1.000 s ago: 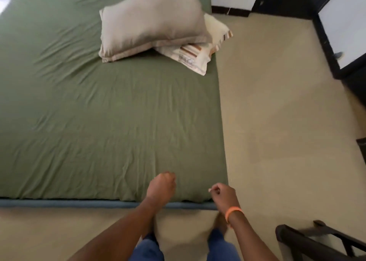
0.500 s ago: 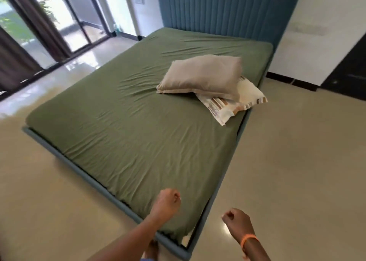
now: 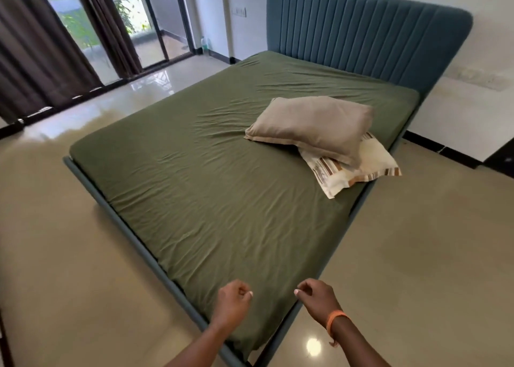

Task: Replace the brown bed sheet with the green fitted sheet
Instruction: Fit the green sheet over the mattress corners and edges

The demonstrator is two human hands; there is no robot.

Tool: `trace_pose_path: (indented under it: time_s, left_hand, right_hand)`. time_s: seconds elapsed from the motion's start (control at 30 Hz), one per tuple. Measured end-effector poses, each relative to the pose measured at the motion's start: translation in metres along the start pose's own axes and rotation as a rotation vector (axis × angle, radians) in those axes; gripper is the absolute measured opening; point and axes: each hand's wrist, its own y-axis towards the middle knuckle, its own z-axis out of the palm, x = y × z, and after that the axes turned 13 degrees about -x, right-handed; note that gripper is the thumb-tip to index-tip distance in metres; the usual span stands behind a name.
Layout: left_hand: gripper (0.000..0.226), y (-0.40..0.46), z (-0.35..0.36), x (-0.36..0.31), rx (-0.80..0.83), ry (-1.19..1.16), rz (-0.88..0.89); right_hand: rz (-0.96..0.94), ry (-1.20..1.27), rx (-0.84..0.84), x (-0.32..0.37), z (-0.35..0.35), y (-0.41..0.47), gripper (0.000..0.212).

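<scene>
Green fitted sheet (image 3: 236, 188) covers the whole mattress, its near corner pulled down over the edge directly beneath both hands, so the swap looks all but finished. Left hand (image 3: 232, 304) and right hand (image 3: 317, 300) hover just above that corner with fingers curled in, gripping nothing that I can make out; whether either brushes the fabric is unclear. Far beyond the hands a taupe pillow (image 3: 311, 126) lies stacked on a striped pillow (image 3: 353, 169) near the right edge, probably parked there while corners were tucked. No brown sheet is in view. Wrinkles beyond the fingertips likely want smoothing.
</scene>
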Motion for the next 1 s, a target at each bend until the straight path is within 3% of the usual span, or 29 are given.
trace_pose_path:
  time_s: [0.2, 0.33, 0.47, 0.6, 0.73, 0.83, 1.0]
  left_hand:
    - [0.006, 0.030, 0.020, -0.048, -0.045, -0.090, 0.013]
    - [0.028, 0.046, 0.049, -0.060, -0.097, -0.072, -0.048]
    - [0.049, 0.051, 0.075, -0.049, -0.170, -0.003, -0.263]
    - [0.077, 0.071, 0.116, -0.007, -0.140, 0.044, -0.469]
    - [0.090, 0.109, 0.154, 0.057, -0.215, 0.194, -0.480]
    - [0.093, 0.118, 0.195, 0.121, -0.364, 0.256, -0.467]
    - [0.088, 0.095, 0.229, 0.143, -0.472, 0.311, -0.410]
  right_hand:
    - [-0.045, 0.007, -0.047, 0.012, -0.031, 0.048, 0.009]
    - [-0.203, -0.160, 0.000, -0.006, -0.028, 0.108, 0.013]
    - [-0.438, -0.473, 0.198, -0.040, 0.007, 0.161, 0.044]
    - [-0.852, -0.613, 0.319, -0.050, 0.065, 0.203, 0.077]
    - [-1.102, -0.643, 0.390, -0.015, 0.149, 0.246, 0.080]
    - [-1.285, -0.631, 0.332, 0.035, 0.242, 0.290, 0.085]
    - [-1.346, -0.628, 0.162, 0.144, 0.366, 0.338, 0.093]
